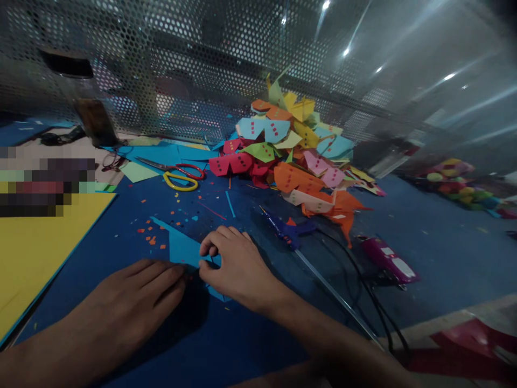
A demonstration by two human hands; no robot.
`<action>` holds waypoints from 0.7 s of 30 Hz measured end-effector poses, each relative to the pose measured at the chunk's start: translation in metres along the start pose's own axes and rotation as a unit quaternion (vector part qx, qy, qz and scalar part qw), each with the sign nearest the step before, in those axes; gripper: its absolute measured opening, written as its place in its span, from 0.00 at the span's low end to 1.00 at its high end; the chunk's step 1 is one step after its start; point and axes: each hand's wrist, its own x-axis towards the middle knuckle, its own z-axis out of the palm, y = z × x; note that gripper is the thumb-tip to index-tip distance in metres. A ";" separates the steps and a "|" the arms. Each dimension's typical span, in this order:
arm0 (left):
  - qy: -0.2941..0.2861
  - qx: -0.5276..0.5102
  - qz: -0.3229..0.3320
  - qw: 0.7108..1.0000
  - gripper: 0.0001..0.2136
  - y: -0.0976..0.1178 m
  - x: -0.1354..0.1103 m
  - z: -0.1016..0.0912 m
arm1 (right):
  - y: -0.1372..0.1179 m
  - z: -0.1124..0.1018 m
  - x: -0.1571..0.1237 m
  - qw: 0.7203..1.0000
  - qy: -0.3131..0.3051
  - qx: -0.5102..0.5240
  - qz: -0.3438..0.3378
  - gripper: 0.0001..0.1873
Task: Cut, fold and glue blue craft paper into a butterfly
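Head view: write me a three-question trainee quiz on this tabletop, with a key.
1. Pick one. The paper at the left hand and right hand is: A, yellow; B, blue; C, pink.
2. Fill the gap. The scissors have one red handle and one ____ handle.
3. True or false? In the picture, the glue gun lies to the right of the scissors.

Key: 1, B; 2, yellow; 3, true.

bare l hand (135, 299), bare r hand (240, 267), both forearms (307, 320) bare
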 end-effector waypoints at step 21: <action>-0.022 0.007 -0.001 1.000 0.20 0.001 0.002 -0.004 | 0.003 -0.001 0.005 1.000 -0.002 0.027 0.007 0.07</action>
